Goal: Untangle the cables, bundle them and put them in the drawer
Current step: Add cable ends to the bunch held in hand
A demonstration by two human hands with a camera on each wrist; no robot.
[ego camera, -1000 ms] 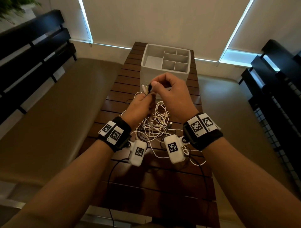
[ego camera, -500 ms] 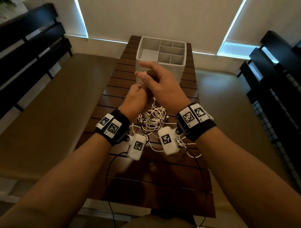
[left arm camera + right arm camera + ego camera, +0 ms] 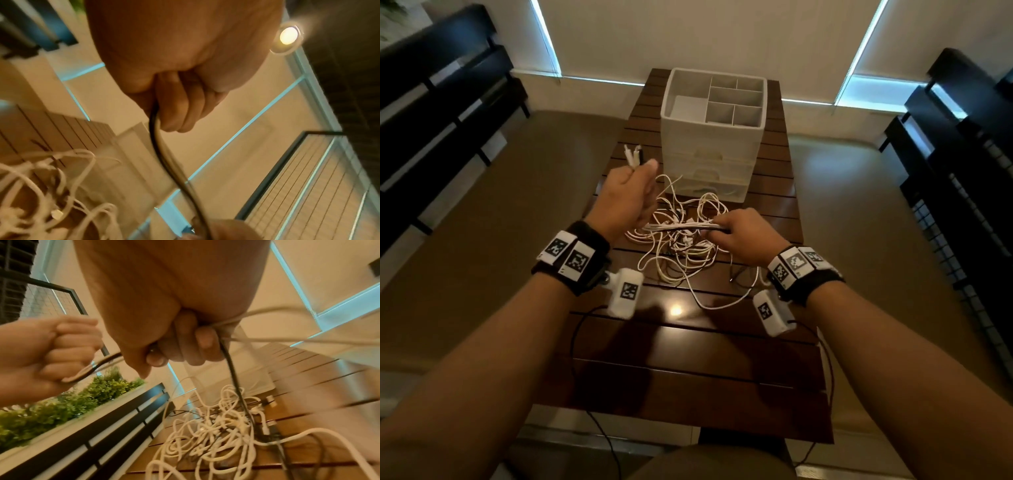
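A tangle of white cables point(image 3: 681, 246) with a black one among them lies on the slatted wooden table point(image 3: 688, 359). My left hand point(image 3: 628, 195) grips several cable ends in a fist, and their plugs point(image 3: 632, 156) stick up above it. A taut strand of gathered cables point(image 3: 678, 226) runs from that fist to my right hand point(image 3: 736, 233), which is curled round it. In the left wrist view the black cable point(image 3: 164, 154) drops from my left fingers point(image 3: 176, 107). In the right wrist view my right fingers point(image 3: 185, 344) hold white and black cables above the tangle point(image 3: 216, 426).
A white drawer unit point(image 3: 712, 137) with divided top compartments stands just behind the tangle, its drawers closed. Dark benches flank both sides. A planter with green leaves point(image 3: 61, 402) sits to the left. Thin black wires point(image 3: 575, 342) from the wrist cameras trail over the near table edge.
My hands were together, raised in front of the drawer unit. They have moved apart: the right slid down and right along the cables, drawing them taut, while the left kept the plug ends.
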